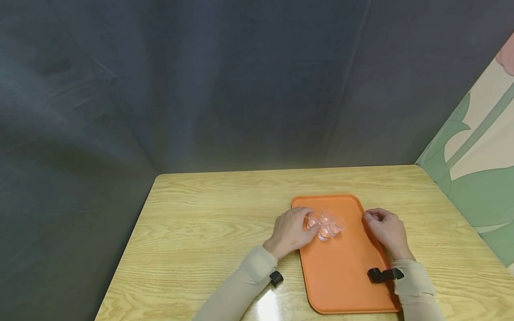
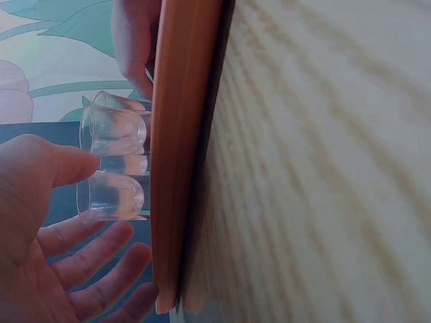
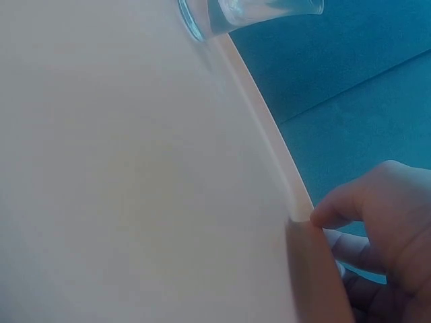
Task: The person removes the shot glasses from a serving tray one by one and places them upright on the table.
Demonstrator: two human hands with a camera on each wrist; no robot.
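Observation:
Several small clear shot glasses (image 1: 324, 232) stand upright in a tight cluster on an orange tray (image 1: 337, 276), toward its far end. My left hand (image 1: 292, 229) reaches over the tray's left rim. Its thumb and index finger lie on opposite sides of the nearest shot glass (image 2: 120, 196) and pinch it near the rim, while the other fingers spread loosely. That glass's base appears to be on the tray. At the right edge, my right hand (image 1: 387, 229) holds the tray's rim, a fingertip on the edge and the other fingers curled outside it.
The tray lies on a light wood-grain table (image 1: 209, 223), right of its middle. A dark cloth (image 1: 257, 89) hangs behind and to the left. Patterned fabric (image 1: 482, 178) with green leaves hangs at the right. Black wrist-worn devices (image 1: 276, 278) sit at both sleeves.

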